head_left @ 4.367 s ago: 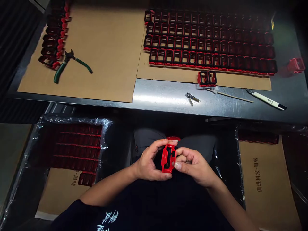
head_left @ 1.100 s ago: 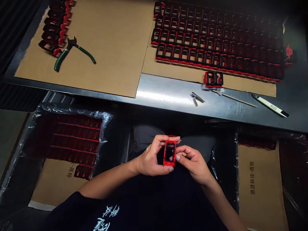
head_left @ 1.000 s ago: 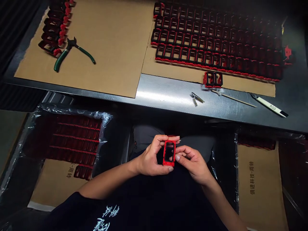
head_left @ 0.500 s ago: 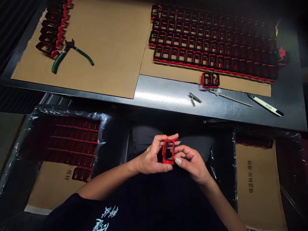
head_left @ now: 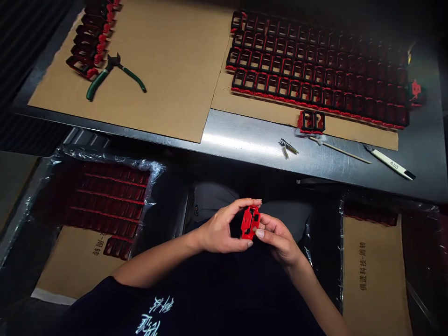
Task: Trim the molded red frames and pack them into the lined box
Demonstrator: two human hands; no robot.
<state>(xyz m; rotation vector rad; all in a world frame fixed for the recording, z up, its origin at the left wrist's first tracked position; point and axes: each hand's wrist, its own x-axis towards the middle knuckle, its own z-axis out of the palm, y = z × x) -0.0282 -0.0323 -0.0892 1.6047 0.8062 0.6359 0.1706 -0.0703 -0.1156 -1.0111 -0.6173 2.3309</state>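
A small red plastic frame (head_left: 247, 223) with black inside its openings is held above my lap, its side face turned up toward me. My left hand (head_left: 220, 228) grips it by its two ends, fingers at the far end and thumb at the near end. From the right, my right hand (head_left: 283, 240) pinches the frame's edge, thumb on top and the other fingers partly hidden behind it. Beyond my hands, two similar red-and-black frames (head_left: 311, 122) stand at the front of the cardboard on the metal table (head_left: 241, 137).
Rows of red-and-black frames (head_left: 294, 70) fill the right cardboard. Green-handled pliers (head_left: 114, 65) lie on the left cardboard. Nail clippers (head_left: 289, 147), a thin stick (head_left: 345, 151) and a white-handled tool (head_left: 390, 162) are near the table edge. Plastic-lined bins flank me, with printed cardboard (head_left: 374, 270) inside the right one.
The red frame has been turned between my fingers, from its open face to its side. My right thumb has come onto its edge. The whole view has shifted slightly.
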